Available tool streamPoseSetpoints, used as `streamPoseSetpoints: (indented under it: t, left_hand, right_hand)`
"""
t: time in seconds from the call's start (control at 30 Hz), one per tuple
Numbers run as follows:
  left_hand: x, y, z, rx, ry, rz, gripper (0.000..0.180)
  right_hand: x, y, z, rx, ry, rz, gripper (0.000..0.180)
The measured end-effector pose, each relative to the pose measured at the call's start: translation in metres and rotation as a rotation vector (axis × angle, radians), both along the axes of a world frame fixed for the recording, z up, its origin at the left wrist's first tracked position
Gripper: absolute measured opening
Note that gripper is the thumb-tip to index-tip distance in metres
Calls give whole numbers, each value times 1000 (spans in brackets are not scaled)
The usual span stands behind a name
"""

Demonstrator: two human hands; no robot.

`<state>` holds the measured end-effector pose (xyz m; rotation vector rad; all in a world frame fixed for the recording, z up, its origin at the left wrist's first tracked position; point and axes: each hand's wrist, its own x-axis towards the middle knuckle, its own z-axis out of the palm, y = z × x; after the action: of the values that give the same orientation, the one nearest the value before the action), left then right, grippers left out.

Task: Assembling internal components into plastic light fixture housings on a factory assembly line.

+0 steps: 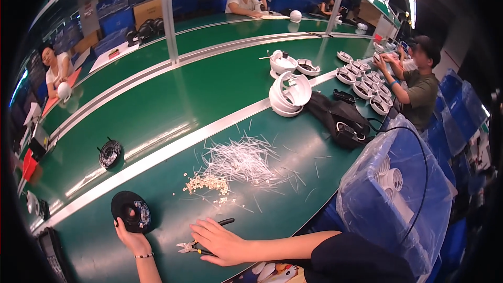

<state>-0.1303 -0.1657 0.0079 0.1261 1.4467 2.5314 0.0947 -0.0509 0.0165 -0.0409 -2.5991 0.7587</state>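
My left hand (132, 239) grips a black round housing (121, 203) by its lower edge and holds it up at the left of the bench. A circuit board with small parts shows on the housing's right side. On the green bench lies a pair of side cutters (185, 247) with black and yellow handles and its jaws toward the left. Over the handles rests my right hand (224, 242), fingers stretched out and not wrapped round them. Beyond it are a heap of white cable ties (241, 160) and a small pile of cream-coloured connector pieces (209, 184).
White round housings (290, 93) stand beside a black bag (335, 118). A plastic-lined blue bin (361, 188) holds white parts at the right. Another black round part (110, 153) lies on the green conveyor (209, 84). Several co-workers sit or stand around the line.
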Motion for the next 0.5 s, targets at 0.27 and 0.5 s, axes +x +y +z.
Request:
streamPoseSetpoints:
  t: [0.27, 0.5]
  left_hand:
    - [-5, -8, 2, 15, 12, -19, 29]
    - [-4, -2, 3, 18, 17, -34, 29]
  right_hand:
    - [13, 221, 74, 328, 499, -536, 28]
    - [44, 360, 40, 68, 103, -1122, 37]
